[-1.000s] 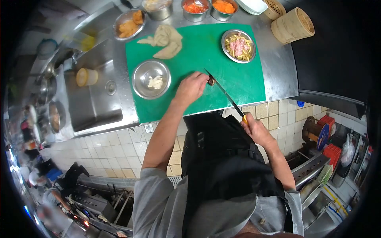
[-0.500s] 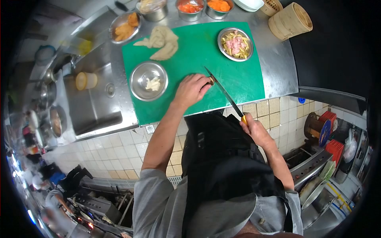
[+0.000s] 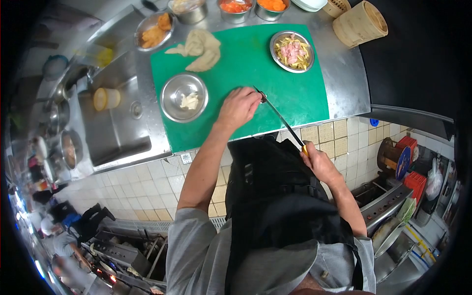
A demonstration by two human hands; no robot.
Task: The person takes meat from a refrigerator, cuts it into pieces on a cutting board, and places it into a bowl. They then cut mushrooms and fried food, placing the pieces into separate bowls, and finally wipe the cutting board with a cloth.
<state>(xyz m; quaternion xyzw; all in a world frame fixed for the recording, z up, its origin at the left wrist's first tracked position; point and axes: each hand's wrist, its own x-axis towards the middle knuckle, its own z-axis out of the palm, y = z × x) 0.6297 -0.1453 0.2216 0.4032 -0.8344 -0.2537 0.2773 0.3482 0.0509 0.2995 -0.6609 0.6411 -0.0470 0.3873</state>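
My left hand [image 3: 239, 107] is closed on a small dark-brown piece of food [image 3: 263, 98], its fingertips bent against the green cutting board [image 3: 231, 59]. What kind of food it is, I cannot make out. My right hand [image 3: 320, 164] grips a knife [image 3: 281, 119] by its yellow handle. The blade slants across the board, its front part at the brown piece, close beside my left fingertips. Left of that hand stands a steel bowl [image 3: 169, 104] with pale pieces [image 3: 189, 101] in it. Farther up the board lies a crumpled beige cloth [image 3: 199, 46].
At the board's upper right, a steel bowl [image 3: 273, 60] holds pink and yellow strips. Behind the board stand containers of red pieces [image 3: 235, 7], orange pieces [image 3: 270, 5] and fried food [image 3: 156, 33]. A bamboo steamer [image 3: 356, 27] is at right, a sink [image 3: 115, 132] at left. Another person [image 3: 64, 243] works lower left.
The knife has shifted slightly and its blade now shows narrower, seen more along its spine, at the brown piece. My left hand has moved up a little. The person behind is more visible.
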